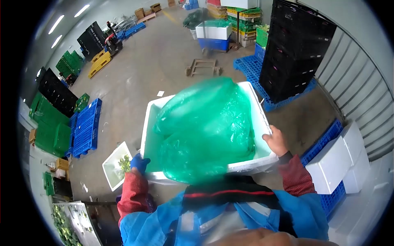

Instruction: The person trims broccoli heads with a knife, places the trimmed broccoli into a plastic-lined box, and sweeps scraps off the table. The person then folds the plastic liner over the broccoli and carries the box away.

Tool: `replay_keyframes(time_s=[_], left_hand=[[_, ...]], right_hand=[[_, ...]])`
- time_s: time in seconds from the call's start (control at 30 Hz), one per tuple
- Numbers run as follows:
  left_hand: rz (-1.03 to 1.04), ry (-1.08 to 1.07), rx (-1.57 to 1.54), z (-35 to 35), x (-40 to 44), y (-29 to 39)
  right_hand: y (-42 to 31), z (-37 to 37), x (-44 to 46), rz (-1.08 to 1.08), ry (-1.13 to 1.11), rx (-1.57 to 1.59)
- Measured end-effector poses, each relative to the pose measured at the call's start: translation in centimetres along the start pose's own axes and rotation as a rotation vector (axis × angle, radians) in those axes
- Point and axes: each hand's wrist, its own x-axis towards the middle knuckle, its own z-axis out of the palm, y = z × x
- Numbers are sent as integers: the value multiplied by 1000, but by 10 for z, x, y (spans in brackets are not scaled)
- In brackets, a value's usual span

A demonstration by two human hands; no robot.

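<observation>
A large white foam box (144, 132) is held in front of my body, one hand at each end. Green plastic film (205, 127) fills it and bulges over the near rim; what lies under the film is hidden. My left hand (140, 163), in a blue glove, grips the box's near left corner. Bare, my right hand (276, 141) clasps the right wall, its thumb over the rim and its other fingers mostly out of sight outside.
A low wheeled dolly (203, 67) stands on the floor ahead. Black crates (293, 51) are stacked on a blue pallet (250, 65) at the right. A white bin (113, 167) with green leaves sits at left; white foam boxes (330, 166) stand at right.
</observation>
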Motion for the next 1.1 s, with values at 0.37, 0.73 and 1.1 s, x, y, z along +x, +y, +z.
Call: replay_keyframes(time_s=[0.37,0.73,1.1], left_hand=[[-10,-2,-267,39,252,139],[-83,62,-196,16,469,357],[117,25,-73,10,829,598]], right_hand=[[-15,42,319,-63,-69,-35],[-11,75,641,-74,-92,30],[7,133,929,35,100,232]])
